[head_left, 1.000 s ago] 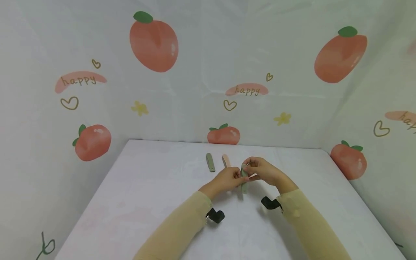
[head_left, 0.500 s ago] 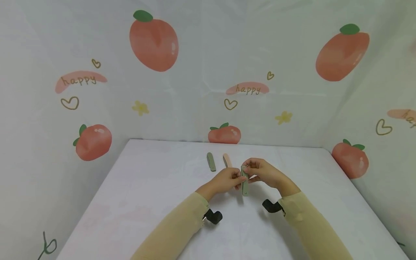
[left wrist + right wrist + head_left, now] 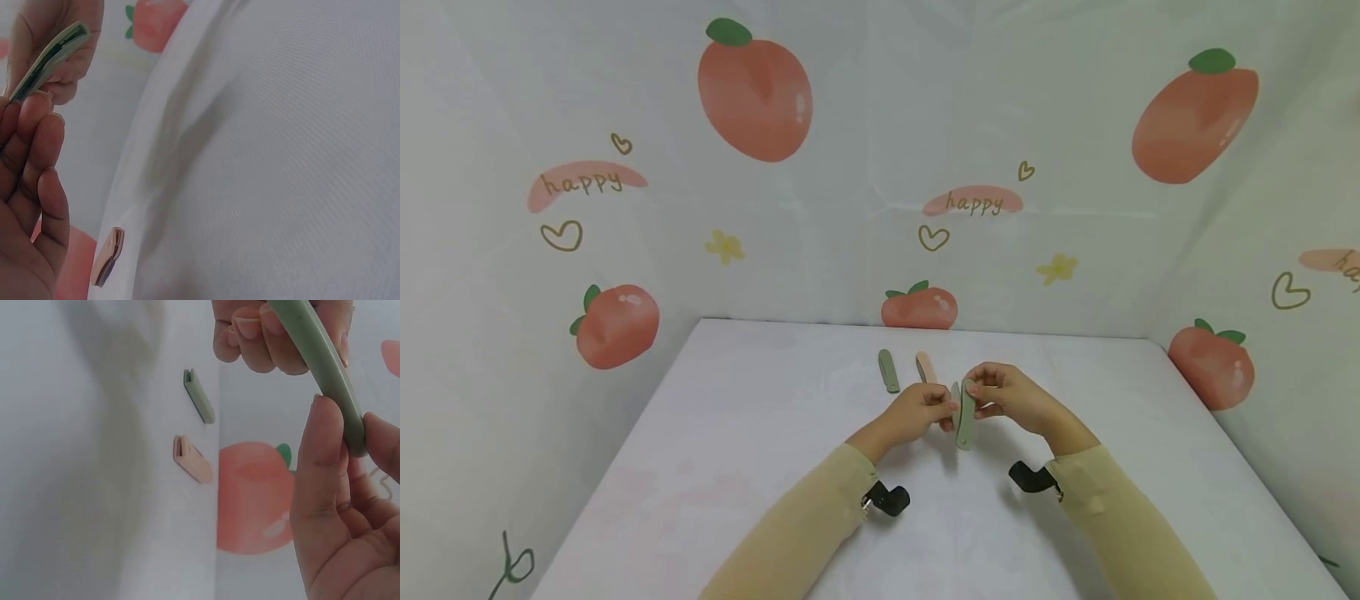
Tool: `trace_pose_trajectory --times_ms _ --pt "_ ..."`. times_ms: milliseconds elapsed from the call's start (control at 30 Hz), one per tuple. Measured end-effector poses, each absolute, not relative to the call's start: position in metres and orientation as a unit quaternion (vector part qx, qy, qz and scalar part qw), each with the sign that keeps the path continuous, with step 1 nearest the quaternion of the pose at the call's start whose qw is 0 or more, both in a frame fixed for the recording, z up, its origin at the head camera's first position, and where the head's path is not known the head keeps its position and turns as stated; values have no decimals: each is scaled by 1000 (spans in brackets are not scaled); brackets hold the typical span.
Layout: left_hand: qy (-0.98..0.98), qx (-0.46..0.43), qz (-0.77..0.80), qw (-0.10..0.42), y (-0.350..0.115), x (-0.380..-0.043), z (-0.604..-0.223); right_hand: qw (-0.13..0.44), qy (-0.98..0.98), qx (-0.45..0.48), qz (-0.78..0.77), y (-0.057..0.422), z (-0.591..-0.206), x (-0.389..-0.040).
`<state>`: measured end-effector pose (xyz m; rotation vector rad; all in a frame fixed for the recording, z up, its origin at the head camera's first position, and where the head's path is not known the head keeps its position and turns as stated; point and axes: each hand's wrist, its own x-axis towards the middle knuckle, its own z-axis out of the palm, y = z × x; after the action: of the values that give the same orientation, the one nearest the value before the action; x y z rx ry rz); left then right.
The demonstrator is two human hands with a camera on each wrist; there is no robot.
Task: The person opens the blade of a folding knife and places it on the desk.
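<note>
A light green folding knife (image 3: 966,423) is held between both hands above the table, its slotted handle tilted upright. My right hand (image 3: 1018,402) pinches the handle near its upper end between thumb and fingers. From the other side my left hand (image 3: 917,414) pinches a thin, pale green pointed piece, which looks like the blade, standing slightly out from the handle. In the left wrist view, the dark slot of the green folding knife (image 3: 53,57) faces the camera. The right wrist view shows its smooth rounded back, and my left hand (image 3: 262,344) behind it.
Behind the hands lie a second green folding knife (image 3: 888,371) and a peach one (image 3: 926,367), side by side on the white-covered table (image 3: 737,417). A white curtain (image 3: 850,167) with printed fruit stands at the back. Black wrist cameras hang below both sleeves.
My left hand has drawn slightly left, and a narrow gap now shows between the pale pointed piece and the handle. The knives on the table have stayed put.
</note>
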<state>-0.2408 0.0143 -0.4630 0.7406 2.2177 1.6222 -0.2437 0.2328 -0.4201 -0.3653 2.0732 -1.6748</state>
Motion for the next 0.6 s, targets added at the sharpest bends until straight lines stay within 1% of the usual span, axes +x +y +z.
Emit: trace_pose_trajectory --times_ms 300,600 --pt "773 249 568 132 11 -236 -461 221 744 -132 -617 234 -425 -242" --pt "765 242 591 88 9 -236 -463 223 723 -129 -641 233 -425 -240"
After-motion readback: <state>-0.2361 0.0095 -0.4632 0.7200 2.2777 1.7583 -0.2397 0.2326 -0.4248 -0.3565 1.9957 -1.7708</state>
